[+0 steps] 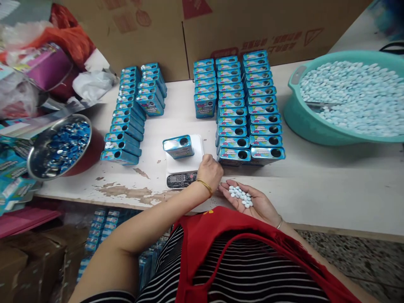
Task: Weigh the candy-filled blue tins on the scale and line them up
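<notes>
Palm up and cupped, my right hand [260, 203] holds a small heap of pale blue oval candies [241, 194] near the table's front edge. Just beyond it, my left hand [209, 171] is closed beside the right edge of a white digital scale [196, 159]; its fingers curl away from view, and what they hold, if anything, is hidden. On the scale stands one blue candy tin [178, 146] with a dark round hole in its top. The dark display panel [181, 180] faces me. A tin [234, 155] at the front of a row is close to my left hand.
Rows of blue tins [260, 118] stand right of the scale, with more tins [128, 122] to the left. A turquoise basin [315, 130] of candies is at the right; a metal bowl [33, 162] of blue-and-silver pieces at the left. A cardboard box [151, 38] forms the back.
</notes>
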`<state>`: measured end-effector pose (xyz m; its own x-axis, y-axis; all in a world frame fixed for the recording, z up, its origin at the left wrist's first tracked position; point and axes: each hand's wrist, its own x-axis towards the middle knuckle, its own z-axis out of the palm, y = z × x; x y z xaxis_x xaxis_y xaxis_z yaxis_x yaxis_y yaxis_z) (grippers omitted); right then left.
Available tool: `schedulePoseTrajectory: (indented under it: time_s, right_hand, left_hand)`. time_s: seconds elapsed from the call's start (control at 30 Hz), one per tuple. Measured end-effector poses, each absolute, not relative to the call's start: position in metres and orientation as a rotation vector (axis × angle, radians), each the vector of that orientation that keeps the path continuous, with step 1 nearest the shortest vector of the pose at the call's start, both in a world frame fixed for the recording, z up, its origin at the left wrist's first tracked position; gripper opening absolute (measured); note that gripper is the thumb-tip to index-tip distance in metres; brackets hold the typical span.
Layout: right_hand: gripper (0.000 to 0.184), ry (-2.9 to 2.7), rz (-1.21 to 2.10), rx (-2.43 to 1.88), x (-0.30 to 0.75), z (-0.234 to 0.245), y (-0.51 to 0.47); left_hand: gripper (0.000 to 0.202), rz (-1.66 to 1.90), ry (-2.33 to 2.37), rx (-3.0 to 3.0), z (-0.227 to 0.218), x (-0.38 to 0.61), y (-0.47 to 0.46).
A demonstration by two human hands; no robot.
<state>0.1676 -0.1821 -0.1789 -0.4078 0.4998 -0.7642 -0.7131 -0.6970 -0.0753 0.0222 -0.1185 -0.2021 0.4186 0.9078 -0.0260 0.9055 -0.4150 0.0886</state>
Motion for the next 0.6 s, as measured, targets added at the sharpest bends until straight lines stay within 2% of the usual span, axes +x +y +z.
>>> schedulePoseTrajectory:
  time_s: [0.13, 0.33, 0.47, 0.6]
  right_hand:
    - [0.024, 0.336, 2.111, -0.996, 0.166, -0.176, -0.178]
    - [0.025, 0.309, 2.116, -0.831, 0.159, -0.175, -0.17]
    - [0.027, 0.27, 2.178, -0.745, 0.146, -0.168, -0.164]
    - [0.03, 0.247, 2.186, -0.713, 0.134, -0.162, -0.158]
  left_hand:
    - [0.018, 0.028, 1.579, 2.616, -0.177, 0.01, -0.12]
    - [0.016, 0.506, 1.254, 2.323, -0.141, -0.002, -0.15]
    - [0.027, 0.422, 1.188, 2.282, -0.14, -0.001, -0.168]
    - [0.026, 0.468, 1.309, 2.303, -0.14, -0.003, -0.166]
